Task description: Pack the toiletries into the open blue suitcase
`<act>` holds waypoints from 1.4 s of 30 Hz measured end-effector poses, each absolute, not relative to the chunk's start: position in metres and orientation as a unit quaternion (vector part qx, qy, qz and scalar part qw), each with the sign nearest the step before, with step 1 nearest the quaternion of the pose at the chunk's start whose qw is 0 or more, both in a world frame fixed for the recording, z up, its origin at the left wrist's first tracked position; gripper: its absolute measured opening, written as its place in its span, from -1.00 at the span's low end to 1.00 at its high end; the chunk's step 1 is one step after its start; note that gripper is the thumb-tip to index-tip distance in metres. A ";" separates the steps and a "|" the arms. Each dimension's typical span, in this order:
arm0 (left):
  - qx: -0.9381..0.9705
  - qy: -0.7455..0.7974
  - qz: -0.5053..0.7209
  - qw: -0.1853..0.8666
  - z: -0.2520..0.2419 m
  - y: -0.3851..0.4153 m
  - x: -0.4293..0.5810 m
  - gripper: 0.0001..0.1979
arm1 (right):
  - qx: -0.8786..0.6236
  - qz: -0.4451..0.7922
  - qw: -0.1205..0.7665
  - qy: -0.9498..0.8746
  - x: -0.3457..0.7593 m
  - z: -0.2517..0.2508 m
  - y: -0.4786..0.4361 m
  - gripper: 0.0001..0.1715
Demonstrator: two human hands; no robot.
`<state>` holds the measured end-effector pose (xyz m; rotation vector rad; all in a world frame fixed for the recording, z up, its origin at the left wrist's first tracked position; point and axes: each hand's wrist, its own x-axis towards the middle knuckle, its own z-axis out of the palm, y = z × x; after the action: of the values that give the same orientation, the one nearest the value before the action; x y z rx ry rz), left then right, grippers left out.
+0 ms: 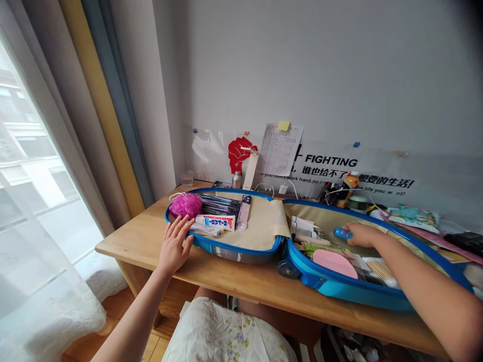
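An open blue suitcase (339, 289) lies across a wooden desk (132, 236). My left hand (174, 246) is open with fingers spread, resting against the near rim of the suitcase's left half, just below a pink bath pouf (185, 204) and a white toothpaste box (215, 221). My right hand (359, 235) reaches into the right half and is closed on a small blue object (341, 233). Beside it lie white tubes (304, 227), a pink oval pad (335, 263) and wooden sticks (382, 271).
Dark flat packets (221, 205) sit in the left half. Along the wall stand a small metal bottle (237, 179), an orange-capped bottle (349, 187), cables and papers (413, 217). A curtain and window (37, 176) are on the left.
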<state>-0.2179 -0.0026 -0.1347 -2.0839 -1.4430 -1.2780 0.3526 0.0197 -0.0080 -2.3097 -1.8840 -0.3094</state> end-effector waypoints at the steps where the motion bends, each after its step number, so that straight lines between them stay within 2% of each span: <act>1: -0.725 -0.503 -0.446 0.152 -0.135 -0.003 -0.218 -0.54 | -0.768 -0.089 0.054 -0.632 0.349 -0.002 0.021 -0.82; 3: -0.723 -0.503 -0.448 0.152 -0.135 -0.002 -0.218 -0.54 | -0.766 -0.079 0.032 -0.637 0.336 0.013 0.025 -0.84; 6: -0.724 -0.501 -0.449 0.153 -0.134 -0.002 -0.217 -0.54 | -0.741 -0.086 0.023 -0.666 0.301 0.034 0.032 -0.59; 9: -0.725 -0.500 -0.448 0.154 -0.134 -0.003 -0.217 -0.55 | -0.691 -0.093 0.000 -0.716 0.248 0.051 0.038 -0.49; 13: -0.722 -0.507 -0.446 0.151 -0.134 -0.002 -0.217 -0.54 | -0.557 -0.133 -0.082 -0.815 0.164 0.067 0.040 -0.54; 16: -0.724 -0.506 -0.444 0.150 -0.135 -0.002 -0.217 -0.54 | -0.385 -0.255 -0.148 -0.875 0.103 0.067 0.038 -0.64; 19: -0.726 -0.500 -0.446 0.155 -0.135 -0.003 -0.217 -0.55 | -0.284 -0.319 -0.155 -0.891 0.052 0.057 0.038 -0.73; 24: -0.727 -0.503 -0.443 0.150 -0.134 -0.003 -0.215 -0.54 | -0.128 -0.336 -0.157 -0.920 -0.001 0.027 0.049 -0.64; 28: -0.725 -0.512 -0.437 0.148 -0.134 -0.003 -0.215 -0.54 | -0.037 -0.331 -0.151 -0.931 -0.016 0.006 0.062 -0.65; 32: -0.722 -0.516 -0.434 0.155 -0.134 -0.003 -0.214 -0.54 | -0.025 -0.308 -0.082 -0.947 -0.014 -0.004 0.072 -0.56; 35: -0.723 -0.512 -0.437 0.158 -0.134 -0.003 -0.214 -0.53 | -0.112 -0.248 -0.010 -0.962 -0.006 -0.003 0.074 -0.51; 39: -0.723 -0.508 -0.442 0.154 -0.134 -0.003 -0.214 -0.51 | -0.320 -0.132 -0.022 -0.938 -0.001 0.000 0.070 -0.56; 42: -0.726 -0.505 -0.442 0.152 -0.134 -0.003 -0.215 -0.52 | -0.362 -0.091 -0.042 -0.927 -0.005 -0.004 0.063 -0.48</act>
<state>-0.2148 -0.0030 -0.1340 -2.0832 -1.4491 -1.2680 -0.0050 0.0628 -0.0042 -1.1683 -2.9929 -0.2954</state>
